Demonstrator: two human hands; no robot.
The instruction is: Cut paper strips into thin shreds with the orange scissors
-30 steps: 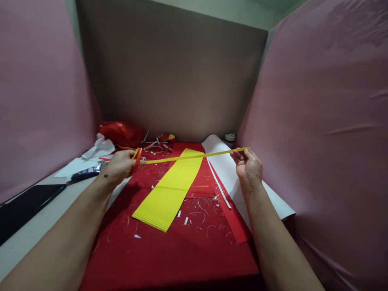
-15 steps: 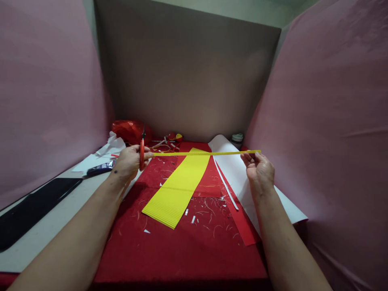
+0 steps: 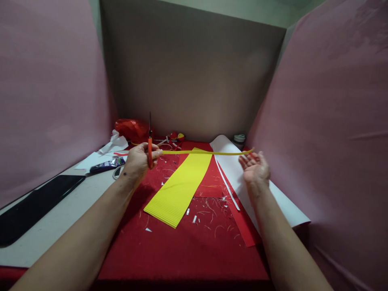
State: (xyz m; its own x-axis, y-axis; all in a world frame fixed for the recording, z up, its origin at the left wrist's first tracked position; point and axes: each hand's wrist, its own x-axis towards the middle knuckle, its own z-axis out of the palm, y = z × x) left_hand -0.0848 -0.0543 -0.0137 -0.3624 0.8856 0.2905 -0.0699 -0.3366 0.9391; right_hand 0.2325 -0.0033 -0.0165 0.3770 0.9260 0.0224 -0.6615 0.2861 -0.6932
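My left hand (image 3: 138, 161) is closed round orange-handled scissors (image 3: 149, 139), their blade pointing straight up, and it also pinches the left end of a long thin yellow corrugated strip (image 3: 206, 152). The strip stretches level to the right above the table. Its right end lies on the fingertips of my right hand (image 3: 254, 167), which is turned palm up with the fingers loosely apart. Below the strip, a wide yellow corrugated sheet (image 3: 180, 188) lies slantwise on the red corrugated sheet (image 3: 182, 250) that covers the table.
A white paper sheet (image 3: 236, 173) and a red strip (image 3: 239, 222) lie on the right. A red plastic bag (image 3: 131, 130), small red and yellow bits, a purple tube (image 3: 106, 165), white scraps and a black flat object (image 3: 33, 206) lie on the left. Pink cloth walls stand close on both sides.
My left hand has turned the scissors from lying sideways to upright and moved right. My right hand has loosened its pinch on the strip and opened palm up.
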